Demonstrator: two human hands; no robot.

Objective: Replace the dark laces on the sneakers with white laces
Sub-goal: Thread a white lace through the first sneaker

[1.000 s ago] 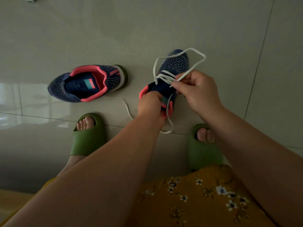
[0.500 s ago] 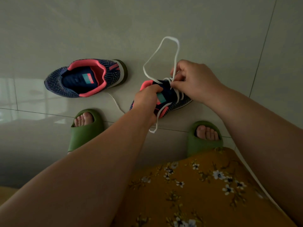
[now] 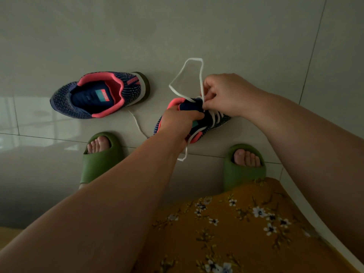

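Between the two green slippers (image 3: 244, 170), over the tiled floor (image 3: 197, 32), the left hand (image 3: 177, 123) grips the sneaker (image 3: 197, 117) by its collar. The right hand (image 3: 224, 93) pinches the white lace (image 3: 189, 75), looped above. Another sneaker (image 3: 98, 93) lies laceless at left.

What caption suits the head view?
Left hand holds a sneaker while right hand pinches its white lace; second sneaker lies unlaced.
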